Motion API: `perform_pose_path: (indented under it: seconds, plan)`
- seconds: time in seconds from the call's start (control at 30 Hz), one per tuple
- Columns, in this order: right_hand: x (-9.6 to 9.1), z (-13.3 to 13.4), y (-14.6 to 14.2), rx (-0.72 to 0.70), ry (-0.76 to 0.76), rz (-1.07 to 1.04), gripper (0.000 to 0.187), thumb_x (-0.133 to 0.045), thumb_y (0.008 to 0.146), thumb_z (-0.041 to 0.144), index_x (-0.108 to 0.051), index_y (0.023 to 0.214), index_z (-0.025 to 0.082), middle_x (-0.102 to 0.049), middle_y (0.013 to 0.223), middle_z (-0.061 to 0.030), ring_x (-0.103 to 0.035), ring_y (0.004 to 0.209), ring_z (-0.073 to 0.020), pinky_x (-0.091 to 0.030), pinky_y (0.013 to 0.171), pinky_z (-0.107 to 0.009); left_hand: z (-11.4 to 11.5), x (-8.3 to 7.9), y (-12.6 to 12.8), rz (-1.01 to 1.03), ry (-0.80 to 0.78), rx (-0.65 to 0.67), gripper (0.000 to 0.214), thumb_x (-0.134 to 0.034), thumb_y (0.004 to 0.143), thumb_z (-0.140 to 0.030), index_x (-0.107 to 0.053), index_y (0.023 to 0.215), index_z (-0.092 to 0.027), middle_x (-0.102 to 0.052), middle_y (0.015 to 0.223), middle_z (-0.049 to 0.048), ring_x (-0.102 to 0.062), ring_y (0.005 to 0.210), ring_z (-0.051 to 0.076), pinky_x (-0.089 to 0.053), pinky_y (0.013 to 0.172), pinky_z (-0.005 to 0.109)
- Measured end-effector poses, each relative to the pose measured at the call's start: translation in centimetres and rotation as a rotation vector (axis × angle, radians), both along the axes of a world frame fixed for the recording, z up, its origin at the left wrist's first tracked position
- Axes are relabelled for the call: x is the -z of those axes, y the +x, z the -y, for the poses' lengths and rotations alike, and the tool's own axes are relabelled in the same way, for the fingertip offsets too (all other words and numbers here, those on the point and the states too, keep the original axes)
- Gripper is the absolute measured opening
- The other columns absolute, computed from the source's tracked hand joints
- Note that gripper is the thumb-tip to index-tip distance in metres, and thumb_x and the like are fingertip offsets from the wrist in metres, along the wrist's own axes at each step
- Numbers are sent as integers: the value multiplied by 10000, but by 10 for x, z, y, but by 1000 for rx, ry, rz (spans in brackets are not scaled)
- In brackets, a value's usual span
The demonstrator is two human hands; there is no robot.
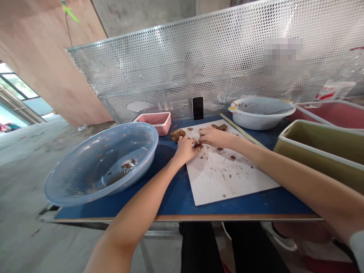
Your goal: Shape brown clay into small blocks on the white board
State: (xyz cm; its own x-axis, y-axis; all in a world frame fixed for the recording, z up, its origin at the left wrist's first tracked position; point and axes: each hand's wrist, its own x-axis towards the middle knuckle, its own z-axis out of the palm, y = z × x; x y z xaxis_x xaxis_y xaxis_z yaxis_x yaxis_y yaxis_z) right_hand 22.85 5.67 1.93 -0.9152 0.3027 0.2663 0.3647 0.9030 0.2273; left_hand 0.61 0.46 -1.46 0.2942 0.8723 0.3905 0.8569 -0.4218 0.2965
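My left hand (185, 151) is closed with its fingers bent at a small dark brown piece (198, 145) low over the white board (239, 182). From the other side my right hand (212, 137) reaches in, its fingers curled down onto the same piece. Just beyond my left fingers lies a crumbly brown lump (177, 135), partly off the board's edge; whether the fingers touch it I cannot tell. Several brown chunks (219, 127) lie behind my right hand. Crumbs and small bits are scattered over the board. My fingers partly hide the piece.
A large blue basin (68, 178) with murky liquid stands at left. Behind are a pink tub (163, 129), an upright phone (198, 108) and a perforated metal screen (159, 68). At right are a stick (241, 131), a white basin (261, 120), an olive bin (321, 159) and a red bin (341, 113).
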Motion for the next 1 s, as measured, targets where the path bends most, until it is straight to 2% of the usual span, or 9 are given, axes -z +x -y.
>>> perform_pose_path:
  seconds: [0.37,0.73,0.87,1.0]
  plan:
    - [1,2,-2,15,43,16,232,-547,1066,123,-768,1016,176,-646,1016,-98,-539,963,-243,-290,793,-374,-2,1,0,10,-15,4,230,-863,880,-399,-874,1026,-221,-726,1002,108,-645,1074,312,-438,1045,462]
    - [2,1,-3,18,39,20,214,-576,1050,94,-765,998,181,-670,1031,-93,-543,981,-246,-300,820,-374,0,-2,1,10,-17,-13,213,-866,868,-403,-881,999,-235,-710,1029,110,-627,1061,315,-454,1020,446]
    - [0,4,-4,21,38,14,242,-549,1058,84,-768,1049,186,-667,1009,-93,-541,992,-256,-307,833,-380,0,-3,0,11,-22,1,209,-858,876,-401,-877,994,-229,-717,1006,105,-634,1055,311,-451,1016,445]
    - [-3,5,-3,23,28,26,238,-556,1048,78,-763,1005,186,-670,1026,-100,-539,989,-258,-307,835,-380,1,-3,0,12,-21,2,208,-860,879,-383,-878,1016,-229,-732,1051,111,-645,1073,311,-447,1035,450]
